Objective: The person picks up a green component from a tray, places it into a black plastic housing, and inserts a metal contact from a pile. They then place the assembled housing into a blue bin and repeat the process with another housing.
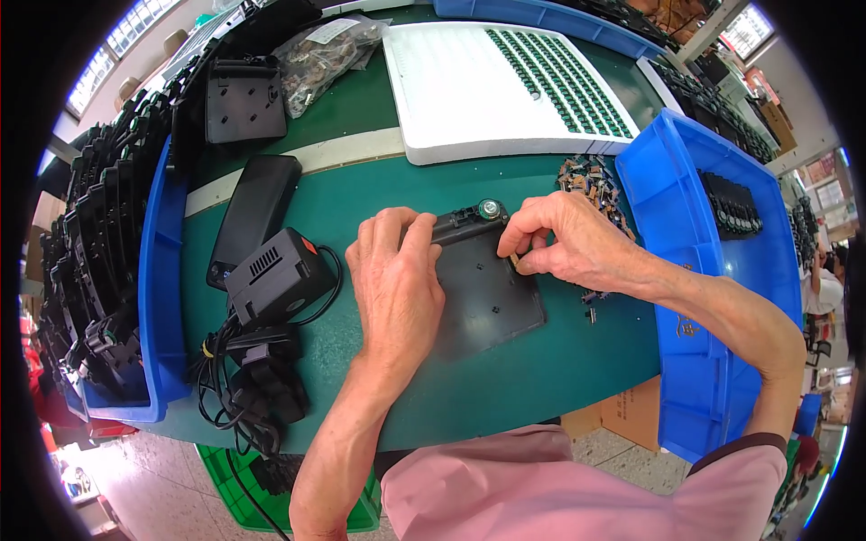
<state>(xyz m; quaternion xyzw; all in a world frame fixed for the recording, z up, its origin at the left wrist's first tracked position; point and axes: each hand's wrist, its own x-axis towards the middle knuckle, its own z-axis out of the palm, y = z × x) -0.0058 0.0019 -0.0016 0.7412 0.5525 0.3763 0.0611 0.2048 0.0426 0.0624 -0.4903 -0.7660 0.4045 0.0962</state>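
A flat black plastic panel (483,311) with a raised ridge along its far edge lies on the green table in front of me. My left hand (394,279) is closed over the ridge's left part and steadies the panel; some fingertips are hidden. At the ridge's right end sits a small round part (489,209) with a silvery middle and green rim. Just right of it, my right hand (577,243) pinches a small brass-coloured piece (515,259) over the panel's right edge. Beyond that hand lies a heap of small metal-ended components (591,185), partly covered by the wrist.
Left are a black power tool (280,275) with a cord and a blue bin (162,298) of black parts. A white foam tray (442,90) with rows of green pieces lies at the back, beside a bag of parts (329,59). Another blue bin (713,270) stands right.
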